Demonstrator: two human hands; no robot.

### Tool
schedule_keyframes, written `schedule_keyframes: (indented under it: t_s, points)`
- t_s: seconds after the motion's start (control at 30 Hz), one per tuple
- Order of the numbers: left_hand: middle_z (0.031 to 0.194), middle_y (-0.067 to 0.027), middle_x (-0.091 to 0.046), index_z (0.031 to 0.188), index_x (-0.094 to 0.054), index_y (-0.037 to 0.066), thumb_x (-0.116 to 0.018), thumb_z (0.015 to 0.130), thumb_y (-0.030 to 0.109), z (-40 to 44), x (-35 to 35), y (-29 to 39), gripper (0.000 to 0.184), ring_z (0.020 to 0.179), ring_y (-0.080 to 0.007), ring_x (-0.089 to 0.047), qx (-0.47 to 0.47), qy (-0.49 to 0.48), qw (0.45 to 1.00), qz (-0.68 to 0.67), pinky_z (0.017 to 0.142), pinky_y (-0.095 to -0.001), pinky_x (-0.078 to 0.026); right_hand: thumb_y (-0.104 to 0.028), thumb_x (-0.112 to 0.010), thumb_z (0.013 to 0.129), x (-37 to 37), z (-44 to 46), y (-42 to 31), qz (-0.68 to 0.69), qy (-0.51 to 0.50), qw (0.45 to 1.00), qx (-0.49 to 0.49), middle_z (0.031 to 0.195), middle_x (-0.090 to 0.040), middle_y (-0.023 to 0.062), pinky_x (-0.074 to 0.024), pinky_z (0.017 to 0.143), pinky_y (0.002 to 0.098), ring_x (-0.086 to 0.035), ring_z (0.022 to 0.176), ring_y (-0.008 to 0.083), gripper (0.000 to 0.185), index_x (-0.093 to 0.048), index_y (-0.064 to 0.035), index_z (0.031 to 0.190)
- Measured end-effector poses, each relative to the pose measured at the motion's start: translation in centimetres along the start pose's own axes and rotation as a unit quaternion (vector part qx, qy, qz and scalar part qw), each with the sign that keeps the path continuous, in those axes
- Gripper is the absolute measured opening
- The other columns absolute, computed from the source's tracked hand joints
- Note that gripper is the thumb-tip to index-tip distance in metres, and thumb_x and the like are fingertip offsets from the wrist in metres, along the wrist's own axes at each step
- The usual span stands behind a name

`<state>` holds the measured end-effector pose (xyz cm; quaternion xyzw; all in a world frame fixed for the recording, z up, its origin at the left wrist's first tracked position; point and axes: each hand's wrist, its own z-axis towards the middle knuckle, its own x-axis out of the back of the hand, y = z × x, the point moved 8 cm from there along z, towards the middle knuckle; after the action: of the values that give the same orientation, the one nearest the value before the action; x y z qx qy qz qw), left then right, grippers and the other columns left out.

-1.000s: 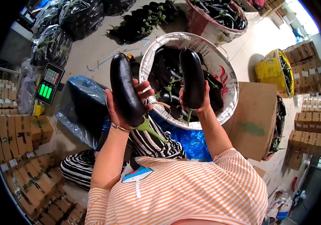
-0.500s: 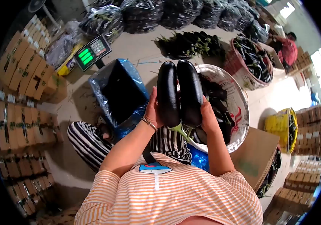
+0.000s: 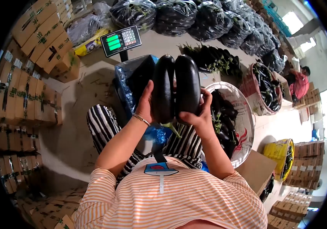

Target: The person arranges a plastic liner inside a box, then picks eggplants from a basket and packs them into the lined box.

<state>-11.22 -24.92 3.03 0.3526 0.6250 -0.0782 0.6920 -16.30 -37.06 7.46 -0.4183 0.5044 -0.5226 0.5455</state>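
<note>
Two dark glossy eggplants are held upright side by side in front of me. My left hand [image 3: 146,103] grips the left eggplant [image 3: 163,89], whose green stem points down toward my lap. Around the right eggplant [image 3: 187,89] my right hand [image 3: 201,114] is wrapped, its thumb across the lower end. Behind the left eggplant is a box lined with blue plastic [image 3: 125,82], dark inside. To the right of my right hand stands a white basket [image 3: 247,131] holding more eggplants [image 3: 224,122].
A scale display [image 3: 121,41] with green digits stands beyond the lined box. Eggplants [image 3: 213,59] lie on the floor ahead, before filled plastic bags [image 3: 175,17]. Cartons [image 3: 27,95] are stacked at left. A person in red [image 3: 299,86] is at far right.
The eggplants were apart, then came together, and are now above the edge of the lined box. The view has turned right to left, so the basket appears farther right.
</note>
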Motion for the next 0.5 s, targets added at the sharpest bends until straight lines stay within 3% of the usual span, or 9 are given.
schedule_keyframes:
  t_s: [0.07,0.1,0.13,0.2,0.27,0.33,0.4,0.47,0.5]
  points:
    - [0.112,-0.0183,-0.060,0.122,-0.050,0.002,-0.043,0.085,0.067,0.7,1.6,2.0,0.075,0.096,-0.0287,-0.062,0.026,-0.059,0.997,-0.032,0.083,-0.0425,-0.051,-0.024,-0.075,0.067,-0.8,0.5,1.6,0.231,-0.031,0.969,-0.083,0.117,-0.053,0.0195,-0.0465,0.091,0.0380,-0.056,0.106,0.0281,0.086,-0.027,-0.0043,0.135]
    - [0.111,-0.0182,-0.060,0.122,-0.049,0.001,-0.042,0.085,0.066,1.0,1.7,3.5,0.074,0.093,-0.0285,-0.062,0.018,-0.101,0.991,-0.081,0.080,-0.0417,-0.052,-0.033,-0.070,0.070,-1.4,0.7,2.3,0.297,-0.088,0.942,-0.126,0.120,-0.052,0.0220,-0.0498,0.089,0.0421,-0.057,0.105,0.0315,0.079,-0.034,-0.0037,0.134]
    - [0.110,-0.0181,-0.060,0.123,-0.048,0.001,-0.041,0.086,0.065,1.3,1.7,5.0,0.074,0.091,-0.0282,-0.063,0.011,-0.144,0.981,-0.132,0.078,-0.0409,-0.054,-0.039,-0.066,0.073,-1.4,0.6,3.7,0.369,-0.067,0.913,-0.160,0.119,-0.053,0.0244,-0.0523,0.084,0.0458,-0.058,0.103,0.0337,0.080,-0.033,-0.0030,0.136]
    - [0.109,-0.0176,-0.058,0.122,-0.048,0.000,-0.040,0.086,0.063,1.6,3.5,9.4,0.073,0.088,-0.0281,-0.062,-0.092,-0.112,0.985,-0.094,0.077,-0.0408,-0.053,-0.048,-0.057,0.078,-2.6,0.5,3.8,0.423,-0.130,0.877,-0.189,0.116,-0.054,0.0251,-0.0532,0.078,0.0468,-0.060,0.093,0.0348,0.078,-0.037,0.0018,0.134]
    - [0.106,-0.0164,-0.057,0.119,-0.049,-0.001,-0.044,0.084,0.063,2.3,4.9,13.6,0.073,0.086,-0.0288,-0.061,-0.146,-0.114,0.971,-0.152,0.075,-0.0406,-0.051,-0.049,-0.057,0.079,-3.5,0.5,3.8,0.440,-0.142,0.865,-0.194,0.116,-0.054,0.0248,-0.0531,0.078,0.0467,-0.059,0.092,0.0349,0.077,-0.038,0.0018,0.133]
    - [0.102,-0.0151,-0.057,0.115,-0.050,-0.002,-0.051,0.080,0.061,2.3,5.6,18.8,0.072,0.088,-0.0293,-0.059,-0.254,-0.181,0.949,-0.043,0.075,-0.0422,-0.049,-0.049,-0.056,0.079,-3.8,0.9,4.5,0.424,-0.124,0.874,-0.203,0.115,-0.055,0.0247,-0.0529,0.078,0.0471,-0.059,0.093,0.0351,0.076,-0.040,0.0015,0.133]
    - [0.108,-0.0155,-0.058,0.115,-0.050,-0.002,-0.055,0.078,0.059,1.8,7.3,20.3,0.072,0.097,-0.0294,-0.057,-0.264,-0.131,0.917,-0.270,0.085,-0.0434,-0.045,-0.049,-0.056,0.080,-3.1,1.7,5.8,0.372,-0.077,0.900,-0.215,0.115,-0.055,0.0248,-0.0528,0.076,0.0480,-0.059,0.094,0.0356,0.073,-0.041,0.0008,0.132]
    - [0.110,-0.0150,-0.058,0.114,-0.051,-0.001,-0.054,0.080,0.058,0.8,8.3,21.8,0.068,0.099,-0.0298,-0.056,-0.277,-0.127,0.915,-0.264,0.088,-0.0426,-0.044,-0.046,-0.054,0.083,-2.3,2.7,6.9,0.318,-0.044,0.918,-0.233,0.116,-0.056,0.0228,-0.0519,0.078,0.0464,-0.059,0.097,0.0357,0.068,-0.043,0.0004,0.131]
    - [0.109,-0.0145,-0.059,0.110,-0.054,-0.001,-0.052,0.080,0.059,0.6,9.8,22.8,0.067,0.100,-0.0305,-0.055,-0.290,-0.146,0.927,-0.189,0.090,-0.0429,-0.043,-0.046,-0.054,0.084,-1.7,3.5,7.7,0.276,-0.027,0.932,-0.233,0.115,-0.057,0.0217,-0.0519,0.079,0.0458,-0.060,0.097,0.0352,0.067,-0.043,0.0004,0.131]
